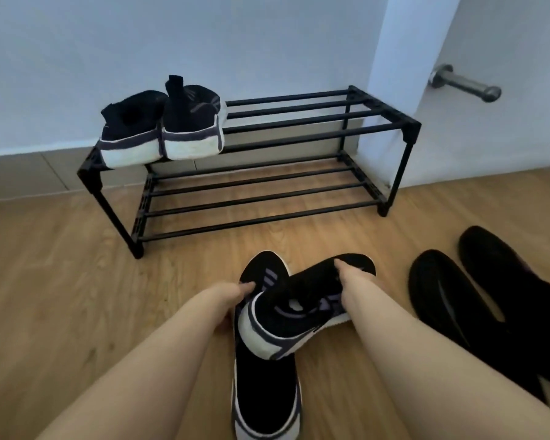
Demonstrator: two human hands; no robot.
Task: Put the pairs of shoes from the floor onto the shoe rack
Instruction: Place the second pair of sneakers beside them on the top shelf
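A black two-tier shoe rack (299,122) stands against the wall. One pair of black sneakers with white soles (162,128) sits on the left end of its top tier, heels toward me. On the floor in front of me, my left hand (234,293) grips the side of a black sneaker (264,385) that points toward the rack. My right hand (351,277) holds the matching sneaker (311,285), which lies tilted across the first one. A pair of black slip-on shoes (451,300) lies on the floor to the right.
The floor is light wood (61,281). A white wall runs behind the rack, with a white pillar corner (394,90) at the rack's right end. A metal door stop (464,82) sticks out from the wall at the upper right. The rack's lower tier holds nothing.
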